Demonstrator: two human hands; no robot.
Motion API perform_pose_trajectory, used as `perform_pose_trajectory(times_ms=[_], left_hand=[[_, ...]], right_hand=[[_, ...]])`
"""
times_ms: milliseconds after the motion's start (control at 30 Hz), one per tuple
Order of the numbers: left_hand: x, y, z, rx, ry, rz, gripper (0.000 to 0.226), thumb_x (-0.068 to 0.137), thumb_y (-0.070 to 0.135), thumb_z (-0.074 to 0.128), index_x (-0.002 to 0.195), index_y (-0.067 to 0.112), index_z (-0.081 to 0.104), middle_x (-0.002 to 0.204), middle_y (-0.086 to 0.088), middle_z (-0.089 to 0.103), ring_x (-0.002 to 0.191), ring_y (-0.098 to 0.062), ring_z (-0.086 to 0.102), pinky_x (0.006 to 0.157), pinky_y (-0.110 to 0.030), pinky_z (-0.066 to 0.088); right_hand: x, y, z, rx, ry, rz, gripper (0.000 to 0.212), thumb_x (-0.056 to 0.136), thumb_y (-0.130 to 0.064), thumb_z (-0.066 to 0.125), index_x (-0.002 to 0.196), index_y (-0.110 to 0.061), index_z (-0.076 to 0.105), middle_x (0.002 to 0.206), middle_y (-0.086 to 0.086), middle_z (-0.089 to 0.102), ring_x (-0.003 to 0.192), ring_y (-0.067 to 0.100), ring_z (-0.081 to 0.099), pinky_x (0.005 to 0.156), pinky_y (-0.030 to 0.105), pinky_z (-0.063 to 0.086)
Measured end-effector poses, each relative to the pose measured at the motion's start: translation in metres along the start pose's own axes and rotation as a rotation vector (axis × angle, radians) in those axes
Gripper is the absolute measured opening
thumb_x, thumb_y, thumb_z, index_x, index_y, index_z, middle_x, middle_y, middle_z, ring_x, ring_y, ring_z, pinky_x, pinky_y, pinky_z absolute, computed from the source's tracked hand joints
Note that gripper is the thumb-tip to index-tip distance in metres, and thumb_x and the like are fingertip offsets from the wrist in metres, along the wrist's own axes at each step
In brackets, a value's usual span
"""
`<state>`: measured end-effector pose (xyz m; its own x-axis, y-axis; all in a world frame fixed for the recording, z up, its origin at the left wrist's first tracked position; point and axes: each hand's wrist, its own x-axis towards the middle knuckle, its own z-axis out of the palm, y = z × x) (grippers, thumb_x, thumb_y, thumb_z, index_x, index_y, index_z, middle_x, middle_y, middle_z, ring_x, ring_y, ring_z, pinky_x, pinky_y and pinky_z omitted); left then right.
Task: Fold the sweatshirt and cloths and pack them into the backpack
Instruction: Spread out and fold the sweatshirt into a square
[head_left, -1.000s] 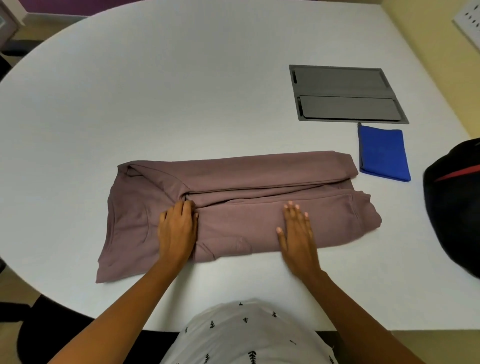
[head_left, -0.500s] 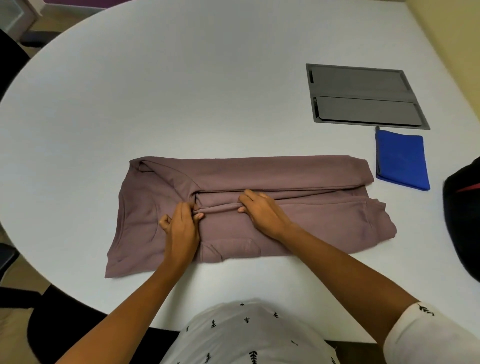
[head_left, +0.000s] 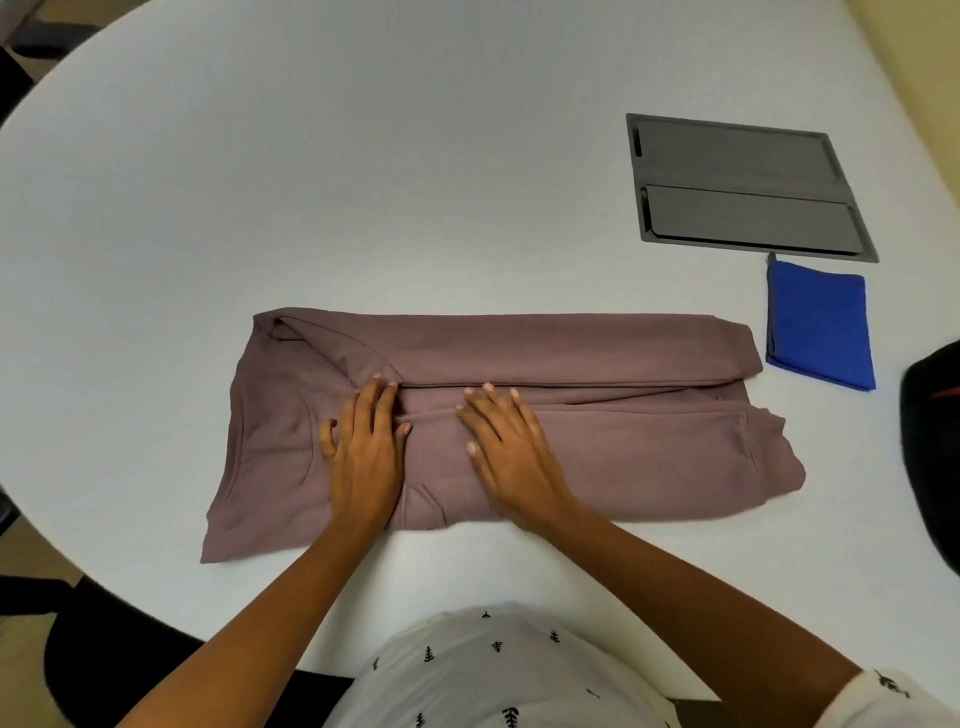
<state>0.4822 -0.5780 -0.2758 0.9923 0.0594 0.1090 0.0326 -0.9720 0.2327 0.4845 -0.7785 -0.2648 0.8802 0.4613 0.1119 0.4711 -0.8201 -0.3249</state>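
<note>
Off at the right edge the backpack (head_left: 935, 467) is barely in shot: a black curve with a red streak, the rest cut off. The left hand (head_left: 363, 457) and right hand (head_left: 511, 457) lie flat on the sweatshirt (head_left: 597, 353), covering the middle of its fold, so the cloth under the palms can't be seen. The table (head_left: 363, 182) runs out past the top. Lower left, a dark chair (head_left: 93, 649) is mostly hidden under it.
</note>
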Motion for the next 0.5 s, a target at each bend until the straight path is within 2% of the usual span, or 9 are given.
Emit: perform_pose_trajectory(times_ms=[67,100,167,267,400,500], left_hand=[[-0.003,-0.006,0.003,0.032,-0.035,0.043,0.052,0.100,0.040,0.030,0.145,0.015,0.040,0.151,-0.006,0.039,0.137,-0.025,0.036,0.109,-0.046,0.018],[-0.004,-0.007,0.004,0.051,-0.053,0.060,0.054,0.102,0.041,0.023,0.147,0.014,0.037,0.153,-0.005,0.036,0.140,-0.025,0.033,0.113,-0.044,0.015],[-0.004,-0.009,0.005,0.075,-0.086,0.068,0.057,0.103,0.042,0.013,0.148,0.013,0.033,0.154,-0.006,0.033,0.142,-0.025,0.030,0.117,-0.041,0.007],[-0.003,-0.010,0.005,0.084,-0.110,0.063,0.057,0.103,0.041,0.016,0.149,0.012,0.032,0.155,-0.006,0.032,0.142,-0.024,0.030,0.117,-0.039,0.004],[-0.003,-0.010,0.007,0.074,-0.108,0.075,0.057,0.101,0.039,0.021,0.148,0.009,0.033,0.151,-0.008,0.038,0.142,-0.025,0.030,0.117,-0.042,0.009],[-0.004,-0.011,0.007,0.043,-0.093,0.087,0.056,0.100,0.040,0.025,0.147,0.011,0.035,0.148,-0.008,0.044,0.140,-0.028,0.033,0.113,-0.047,0.016]], right_hand=[[-0.023,0.012,0.003,-0.055,-0.135,0.016,0.056,0.103,-0.040,0.016,0.153,-0.014,0.022,0.160,0.004,0.017,0.149,0.019,0.008,0.120,0.045,0.008],[-0.033,0.025,0.002,-0.086,-0.155,0.047,0.058,0.103,-0.044,0.014,0.154,-0.016,0.016,0.161,0.002,0.011,0.149,0.018,0.004,0.119,0.047,0.009],[-0.050,0.055,-0.005,-0.141,-0.135,0.168,0.060,0.102,-0.046,0.013,0.154,-0.016,0.016,0.161,0.001,0.011,0.149,0.017,0.005,0.118,0.048,0.013],[-0.076,0.096,-0.021,-0.212,-0.107,0.383,0.060,0.101,-0.046,0.015,0.154,-0.018,0.015,0.161,-0.001,0.009,0.149,0.018,0.006,0.119,0.047,0.012],[-0.103,0.139,-0.041,-0.221,-0.010,0.678,0.065,0.100,-0.050,0.009,0.154,-0.014,0.015,0.160,0.003,0.016,0.148,0.020,0.011,0.120,0.045,0.009],[-0.105,0.142,-0.045,-0.209,0.033,0.738,0.069,0.100,-0.051,0.005,0.153,-0.010,0.017,0.159,0.007,0.019,0.148,0.022,0.013,0.120,0.039,0.005]])
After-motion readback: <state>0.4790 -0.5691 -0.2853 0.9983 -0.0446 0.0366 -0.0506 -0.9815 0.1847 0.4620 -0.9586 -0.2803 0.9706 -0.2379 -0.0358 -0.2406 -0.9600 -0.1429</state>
